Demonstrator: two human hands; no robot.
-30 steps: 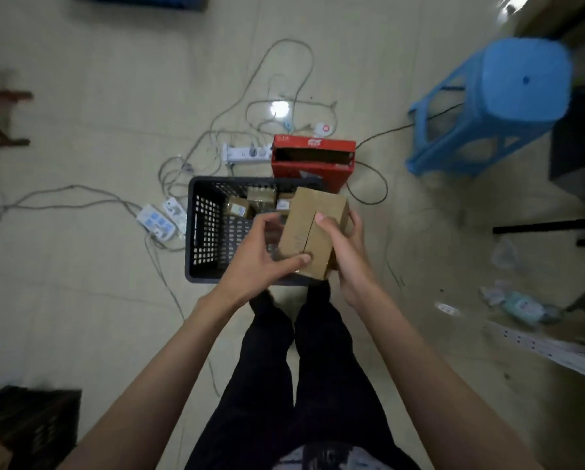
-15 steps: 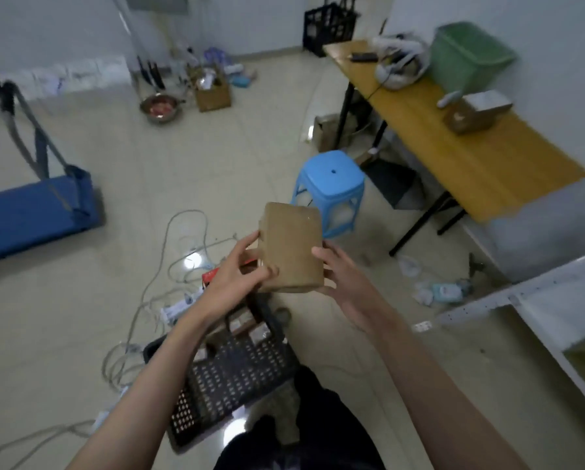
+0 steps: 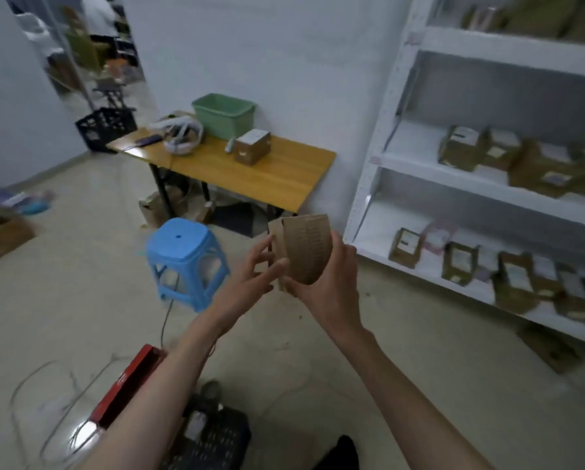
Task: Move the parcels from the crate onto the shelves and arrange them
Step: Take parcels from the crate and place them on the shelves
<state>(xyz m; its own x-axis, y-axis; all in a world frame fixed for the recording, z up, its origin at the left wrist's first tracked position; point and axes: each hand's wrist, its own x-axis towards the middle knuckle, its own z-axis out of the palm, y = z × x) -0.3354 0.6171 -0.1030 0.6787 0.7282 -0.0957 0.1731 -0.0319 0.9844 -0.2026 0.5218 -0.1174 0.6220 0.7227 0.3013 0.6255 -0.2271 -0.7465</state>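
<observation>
A brown cardboard parcel was held up at the centre of the frame, between the crate and the shelves. The right hand gripped it from below and behind, its fingers curled round the right edge, while the left hand touched the parcel's left side with straight, spread fingers, steadying more than holding. The black crate sat at the bottom of the frame by the person's feet, a red box just beside it on the floor. The white shelves filled the right side, with other parcels already standing on the middle and lower levels. This looked like the carrying step, with the parcel out of the crate and not yet shelved. The next move would seem to call for swinging it rightward to a bare stretch of shelf, perhaps the near end of the lower level, and setting it down in line with its neighbours.
</observation>
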